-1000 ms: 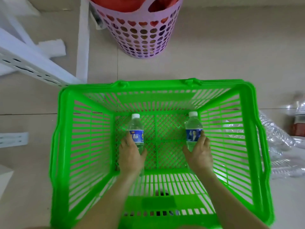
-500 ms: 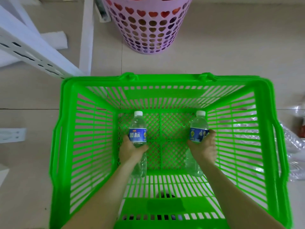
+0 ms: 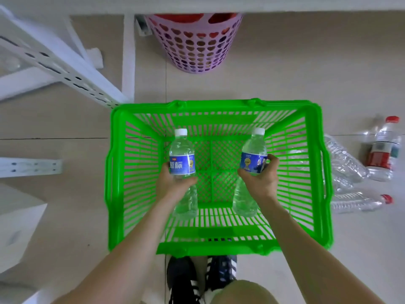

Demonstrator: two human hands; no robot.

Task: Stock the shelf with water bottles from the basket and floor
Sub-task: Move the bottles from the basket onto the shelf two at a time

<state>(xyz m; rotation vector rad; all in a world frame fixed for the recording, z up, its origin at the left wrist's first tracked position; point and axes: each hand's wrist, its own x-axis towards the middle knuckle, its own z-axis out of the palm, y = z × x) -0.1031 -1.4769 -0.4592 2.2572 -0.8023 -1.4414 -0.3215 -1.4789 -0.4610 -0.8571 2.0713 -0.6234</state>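
1. The person's dark shoes with white stripes (image 3: 186,279) stand just beside the near rim of the bright green slatted plastic basket (image 3: 109,172). A step forward with both hands full could kick it and push it askew.
2. The left hand (image 3: 173,183) is curled round the middle of a clear plastic water bottle with a white cap and blue label (image 3: 182,150). The fingers lie under the label's lower edge. The bottle sits inside the basket walls, apparently raised off the mesh floor. One hand holds a full, smooth bottle, so a quick lift could let it slide through.
3. The right hand (image 3: 260,181) wraps thumb and fingers round the label of a second clear white-capped bottle (image 3: 252,150), which tilts to the right. Its base hangs lowest and could snag the near wall's slats on the way out.
4. To the right, clear red-capped bottles (image 3: 383,150) stand and lie on the tiled floor (image 3: 285,73), just beside the basket. Those lying down could roll underfoot.
5. Farther off to the left, a white perforated metal shelf upright (image 3: 65,66) slants across the way. Beyond the basket stands a pink plastic bin with heart-shaped holes (image 3: 197,47). Either could be knocked by a swinging bottle.
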